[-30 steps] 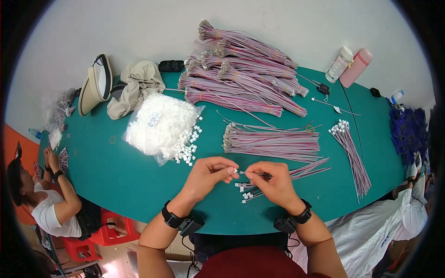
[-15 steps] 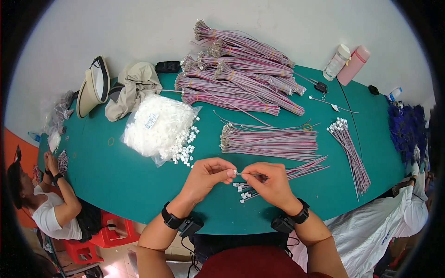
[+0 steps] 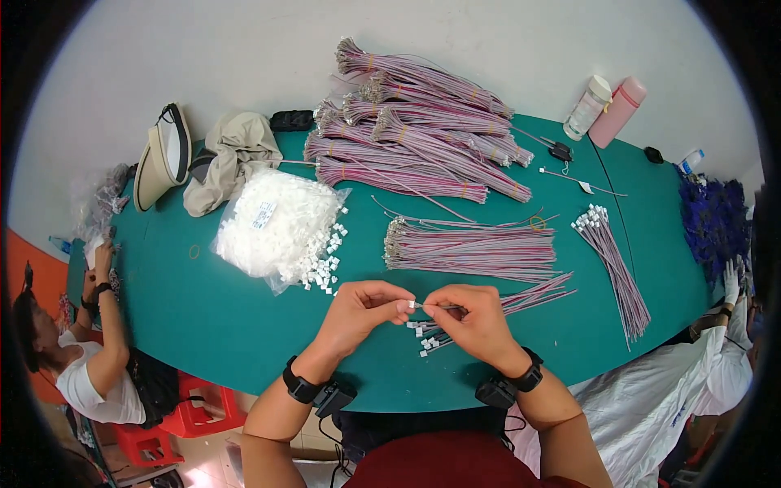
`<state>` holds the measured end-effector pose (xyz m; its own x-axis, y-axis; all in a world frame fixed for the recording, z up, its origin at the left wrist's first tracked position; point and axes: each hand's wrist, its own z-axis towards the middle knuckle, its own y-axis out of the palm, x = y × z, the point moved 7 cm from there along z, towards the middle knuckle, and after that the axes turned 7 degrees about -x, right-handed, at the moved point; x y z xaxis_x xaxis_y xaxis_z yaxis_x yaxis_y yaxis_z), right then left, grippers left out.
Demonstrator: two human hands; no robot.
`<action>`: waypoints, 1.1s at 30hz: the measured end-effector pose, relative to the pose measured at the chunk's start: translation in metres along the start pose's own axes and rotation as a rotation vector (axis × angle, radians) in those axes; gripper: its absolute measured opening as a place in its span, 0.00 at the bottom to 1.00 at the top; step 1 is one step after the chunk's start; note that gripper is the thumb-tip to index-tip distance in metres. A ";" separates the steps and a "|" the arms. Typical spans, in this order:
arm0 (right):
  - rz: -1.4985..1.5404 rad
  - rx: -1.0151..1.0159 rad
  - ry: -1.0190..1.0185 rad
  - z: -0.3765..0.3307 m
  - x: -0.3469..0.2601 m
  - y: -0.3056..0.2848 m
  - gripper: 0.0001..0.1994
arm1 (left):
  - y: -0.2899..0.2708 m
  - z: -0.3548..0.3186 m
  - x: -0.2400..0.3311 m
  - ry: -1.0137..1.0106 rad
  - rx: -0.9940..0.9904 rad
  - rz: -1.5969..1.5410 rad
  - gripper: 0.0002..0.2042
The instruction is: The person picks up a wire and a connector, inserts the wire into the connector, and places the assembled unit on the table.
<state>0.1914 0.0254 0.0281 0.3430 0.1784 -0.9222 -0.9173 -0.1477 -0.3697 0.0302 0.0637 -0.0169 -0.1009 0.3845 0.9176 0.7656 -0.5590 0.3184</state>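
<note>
My left hand [image 3: 364,314] pinches a small white connector housing [image 3: 412,304] between thumb and index finger. Facing it, my right hand [image 3: 474,319] grips a thin wire cable [image 3: 421,306] near its end, which meets the housing; how deep it sits inside is too small to tell. Under and beside my right hand lie several cables with white connectors [image 3: 426,343] and some loose grey-and-red wires [image 3: 537,294]. Just beyond the hands rests a bundle of wire cables [image 3: 472,246] with bare metal terminals on its left end.
An opened plastic bag of white connectors [image 3: 277,224] spills at centre left. Tied cable bundles [image 3: 423,138] are piled at the back. Cables with connectors [image 3: 610,272] lie right, bottles [image 3: 618,112] behind. Co-workers sit at left [image 3: 81,358] and right [image 3: 716,358].
My hands stay almost in place, with the housing and cable end still together. The co-worker at left has lifted a hand. At right, a co-worker's gloved hand has shifted.
</note>
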 end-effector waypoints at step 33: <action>-0.073 0.018 -0.056 -0.004 -0.007 0.005 0.02 | -0.001 0.000 -0.003 0.026 -0.004 0.077 0.06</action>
<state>0.1852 0.0197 0.0322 0.3973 0.2424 -0.8851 -0.8941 -0.1149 -0.4328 0.0300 0.0630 -0.0201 -0.0583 0.3211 0.9453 0.7691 -0.5892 0.2476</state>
